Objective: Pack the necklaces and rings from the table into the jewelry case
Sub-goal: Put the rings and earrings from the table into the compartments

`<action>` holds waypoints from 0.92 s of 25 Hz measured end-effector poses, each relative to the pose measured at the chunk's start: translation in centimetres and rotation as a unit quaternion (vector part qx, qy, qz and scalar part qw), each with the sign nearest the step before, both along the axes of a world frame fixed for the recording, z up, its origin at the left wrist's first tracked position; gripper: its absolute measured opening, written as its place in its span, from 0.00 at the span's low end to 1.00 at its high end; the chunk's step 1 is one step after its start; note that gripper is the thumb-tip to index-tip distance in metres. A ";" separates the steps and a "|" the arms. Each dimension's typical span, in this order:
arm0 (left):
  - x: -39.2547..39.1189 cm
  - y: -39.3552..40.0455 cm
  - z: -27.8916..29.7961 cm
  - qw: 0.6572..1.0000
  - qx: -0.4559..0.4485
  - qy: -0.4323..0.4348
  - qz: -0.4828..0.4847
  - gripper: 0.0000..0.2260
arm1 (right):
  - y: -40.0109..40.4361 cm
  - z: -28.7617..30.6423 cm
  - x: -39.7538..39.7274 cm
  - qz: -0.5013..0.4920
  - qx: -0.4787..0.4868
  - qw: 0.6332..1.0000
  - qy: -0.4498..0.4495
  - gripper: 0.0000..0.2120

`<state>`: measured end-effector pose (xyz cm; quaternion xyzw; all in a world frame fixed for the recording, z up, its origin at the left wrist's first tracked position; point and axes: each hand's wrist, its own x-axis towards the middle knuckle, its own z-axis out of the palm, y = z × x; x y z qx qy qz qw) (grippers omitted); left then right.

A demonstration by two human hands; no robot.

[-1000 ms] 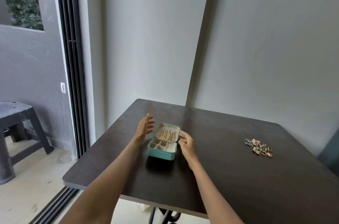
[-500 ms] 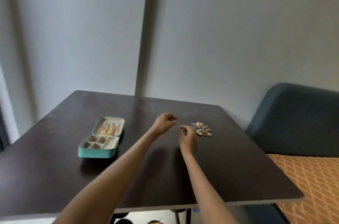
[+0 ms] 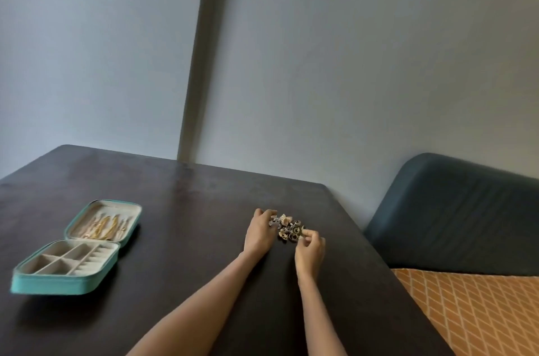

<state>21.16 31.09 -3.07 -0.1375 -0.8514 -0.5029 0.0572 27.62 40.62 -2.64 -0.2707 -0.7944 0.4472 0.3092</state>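
Two hands work one pile of rings [image 3: 288,228]: the left hand [image 3: 259,233] curls against its edge, the right hand [image 3: 311,247] pinches at it. One open jewelry case [image 3: 76,250] lies well left of the left hand on the bench [image 3: 186,215].

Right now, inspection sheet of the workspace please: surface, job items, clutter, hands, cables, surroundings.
Surface: dark table, bare between the case and the pile.
Job's things: teal jewelry case lies open at the left, gold necklaces in its lid, lower compartments look empty; pile of rings sits at the right.
Clutter: nothing seen.
Hands: left hand curled at the pile's left edge, fingertips on the rings; right hand curled at its near right edge; whether either has pinched a ring is unclear.
Cables: nothing seen.
Surroundings: pale wall, dark blue seat back, orange patterned cushion.
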 end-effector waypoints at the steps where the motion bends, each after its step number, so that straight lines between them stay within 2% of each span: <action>1: -1.0 0.7 0.2 1.000 -0.016 0.007 0.002 0.15 | 0.4 -0.1 -0.5 0.007 0.010 1.000 -0.003 0.09; 8: -4.4 4.1 2.2 0.980 -0.194 0.039 -0.021 0.10 | 1.0 -0.4 -1.5 0.001 0.067 0.997 -0.035 0.10; 12: -4.8 4.4 2.9 0.974 -0.225 0.028 -0.004 0.09 | 1.1 -0.6 -1.8 0.005 0.056 0.998 -0.023 0.10; 15: -5.3 4.0 3.3 0.972 -0.234 0.015 -0.013 0.10 | 1.6 -0.2 -2.5 0.005 0.018 0.999 0.040 0.11; 17: -5.8 3.6 3.8 0.978 -0.208 0.017 -0.012 0.11 | 2.5 0.7 -3.8 0.006 0.035 0.997 0.063 0.11; 18: -6.1 3.3 4.2 0.983 -0.183 0.014 -0.007 0.10 | 3.0 1.3 -4.5 0.010 0.056 0.997 0.048 0.11; 20: -7.1 2.5 5.2 0.991 -0.135 -0.005 0.006 0.09 | 4.2 2.5 -6.2 0.046 0.118 0.991 -0.037 0.13; 23: -8.4 1.3 6.3 0.997 -0.057 -0.053 -0.009 0.05 | 5.2 3.7 -8.0 0.139 0.245 0.933 -0.225 0.13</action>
